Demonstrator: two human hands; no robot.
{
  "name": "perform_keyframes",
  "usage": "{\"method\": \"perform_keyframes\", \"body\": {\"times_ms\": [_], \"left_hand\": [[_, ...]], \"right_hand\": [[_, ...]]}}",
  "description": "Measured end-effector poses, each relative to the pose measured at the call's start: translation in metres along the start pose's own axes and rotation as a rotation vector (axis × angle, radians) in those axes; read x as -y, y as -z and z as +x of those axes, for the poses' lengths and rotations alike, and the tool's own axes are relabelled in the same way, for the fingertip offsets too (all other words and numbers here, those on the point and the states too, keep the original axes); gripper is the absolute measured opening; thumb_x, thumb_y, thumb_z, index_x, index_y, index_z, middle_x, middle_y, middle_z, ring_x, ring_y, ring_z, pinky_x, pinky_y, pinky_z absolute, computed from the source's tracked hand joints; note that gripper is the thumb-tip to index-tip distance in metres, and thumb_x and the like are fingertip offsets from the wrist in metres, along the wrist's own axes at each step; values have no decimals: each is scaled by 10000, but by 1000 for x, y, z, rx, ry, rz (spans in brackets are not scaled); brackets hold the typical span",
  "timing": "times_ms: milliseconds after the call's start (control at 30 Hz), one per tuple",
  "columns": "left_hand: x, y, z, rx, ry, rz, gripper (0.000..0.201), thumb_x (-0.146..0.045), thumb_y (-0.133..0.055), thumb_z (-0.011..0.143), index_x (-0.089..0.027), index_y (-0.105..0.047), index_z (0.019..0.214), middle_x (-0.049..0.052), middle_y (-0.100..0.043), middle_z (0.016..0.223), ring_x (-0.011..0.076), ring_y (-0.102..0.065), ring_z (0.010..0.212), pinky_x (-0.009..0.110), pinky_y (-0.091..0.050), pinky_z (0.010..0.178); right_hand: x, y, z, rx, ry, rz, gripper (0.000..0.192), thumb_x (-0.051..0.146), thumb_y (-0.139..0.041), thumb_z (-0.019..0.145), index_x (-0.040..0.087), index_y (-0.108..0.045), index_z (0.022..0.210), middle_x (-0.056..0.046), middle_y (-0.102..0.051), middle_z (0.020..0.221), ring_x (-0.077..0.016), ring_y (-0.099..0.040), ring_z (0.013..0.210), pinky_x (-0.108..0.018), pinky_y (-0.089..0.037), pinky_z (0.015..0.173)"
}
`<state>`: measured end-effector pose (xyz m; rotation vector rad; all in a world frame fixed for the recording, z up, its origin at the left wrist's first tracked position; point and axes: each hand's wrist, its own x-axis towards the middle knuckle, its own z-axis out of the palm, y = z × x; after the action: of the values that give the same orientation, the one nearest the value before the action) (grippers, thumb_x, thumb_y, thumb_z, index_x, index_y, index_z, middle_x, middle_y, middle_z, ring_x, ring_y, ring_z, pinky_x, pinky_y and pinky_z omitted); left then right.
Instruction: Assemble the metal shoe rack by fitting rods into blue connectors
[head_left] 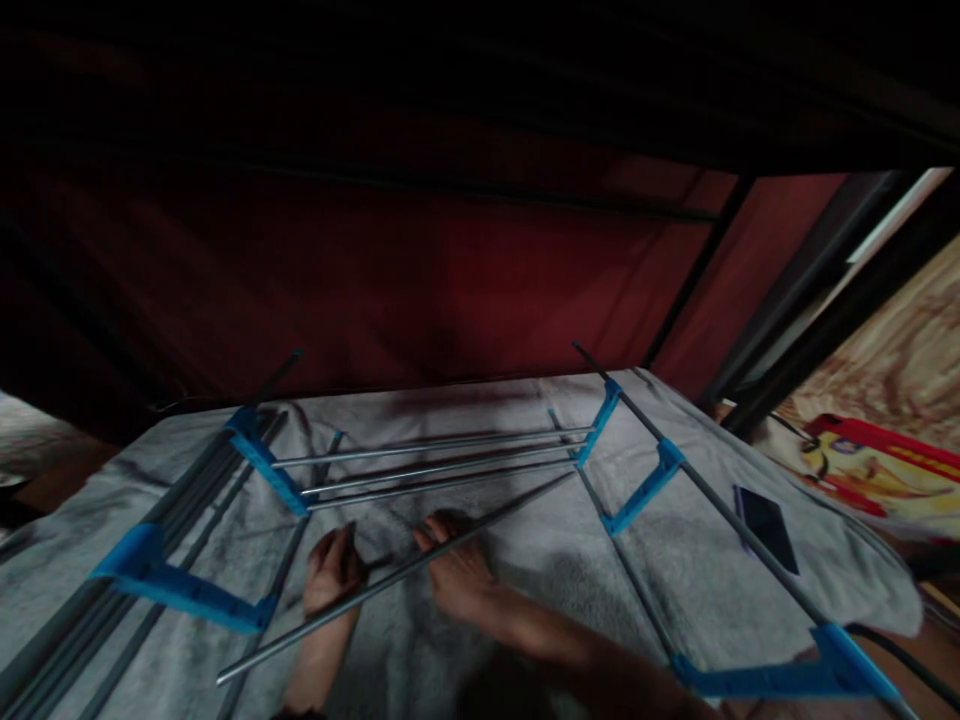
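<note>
A dim view looks down from head height onto a grey fleecy blanket [525, 570] spread flat, with a dark red fabric wall behind it. On the blanket lie parts of a rack: thin grey metal rods joined by bright blue plastic connector bars.

The person's left hand [332, 572] and right hand [459, 575] rest low in the centre of the picture, near each other but not touching. A long thin grey metal rod [397, 577] runs across both of them. Its long axis is diagonal: the near end sits low and to the left, below the left hand, and the far end points up and to the right, toward a blue plastic connector bar [598, 425] at the right end of three parallel grey rods [435, 465].

The right hand lies against the rod near its middle, fingers curled along it. The left hand sits just beside the rod's lower stretch, fingers bent. The light is too poor to tell whether either hand actually grips the rod or only touches it.

The right hand is nearer the rod's far end. A matching blue bar [268, 468] holds the left ends of the three rods, beyond the left hand. A dark flat phone [766, 527] lies on the blanket well to the right.
</note>
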<state>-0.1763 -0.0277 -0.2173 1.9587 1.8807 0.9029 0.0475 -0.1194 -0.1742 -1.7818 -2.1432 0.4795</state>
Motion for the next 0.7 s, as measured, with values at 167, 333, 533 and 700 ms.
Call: {"method": "perform_keyframes", "body": {"times_ms": [167, 333, 533, 700], "left_hand": [[5, -1, -26, 111, -167, -95, 424, -275, -455, 905, -266, -702, 1248, 61, -646, 1392, 257, -594, 1353, 395, -488, 1170], [5, 4, -26, 134, -170, -79, 399, -290, -456, 921, -288, -715, 1225, 46, -662, 1378, 240, -614, 1328, 386, -507, 1145], [9, 9, -20, 161, -260, -82, 420, -337, -439, 910, -259, -721, 1211, 90, -657, 1378, 265, -645, 1295, 388, -516, 1130], [5, 10, -24, 109, -256, -81, 454, -355, -414, 910, -249, -713, 1236, 108, -648, 1393, 288, -618, 1329, 429, -500, 1147]], "right_hand": [[15, 4, -23, 68, 52, 49, 506, 244, -570, 936, 191, -539, 1438, -136, -508, 1576, -289, -474, 1443, -455, -421, 1186], [17, 27, -34, 70, -19, 17, 273, 179, -532, 924, 189, -655, 1167, -106, -698, 1234, -265, -640, 1159, -400, -522, 1031], [-13, 50, -31, -139, -42, -71, 478, 59, -510, 861, 251, -602, 1289, -85, -593, 1428, -295, -534, 1311, -486, -407, 1181], [-25, 59, -16, -175, -56, -130, 484, 28, -428, 901, 282, -627, 1261, -71, -679, 1254, -277, -589, 1258, -501, -396, 1189]]}}
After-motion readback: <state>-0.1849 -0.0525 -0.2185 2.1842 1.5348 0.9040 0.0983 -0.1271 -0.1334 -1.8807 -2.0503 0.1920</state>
